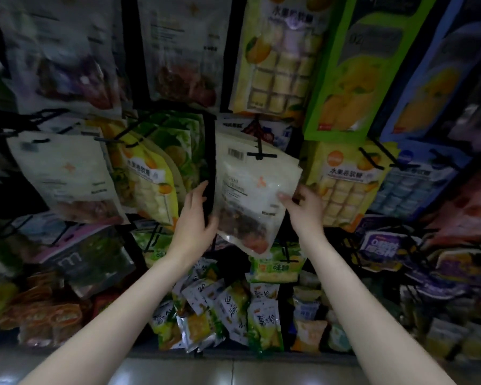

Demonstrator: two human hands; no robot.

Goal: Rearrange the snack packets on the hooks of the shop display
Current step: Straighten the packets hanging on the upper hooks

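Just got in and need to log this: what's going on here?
A person is working at a shop display of snack packets on hooks. Both hands are at one white packet on a black hook: the right hand pinches its right edge, and the left hand is at its left side by a black upright.

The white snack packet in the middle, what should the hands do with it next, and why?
Probably ease the white packet straight and let it hang. It sits tilted on the black hook, with the right hand pinching its right edge and the left hand touching its left side. Its neighbours hang straighter, so levelling it looks like the next step.
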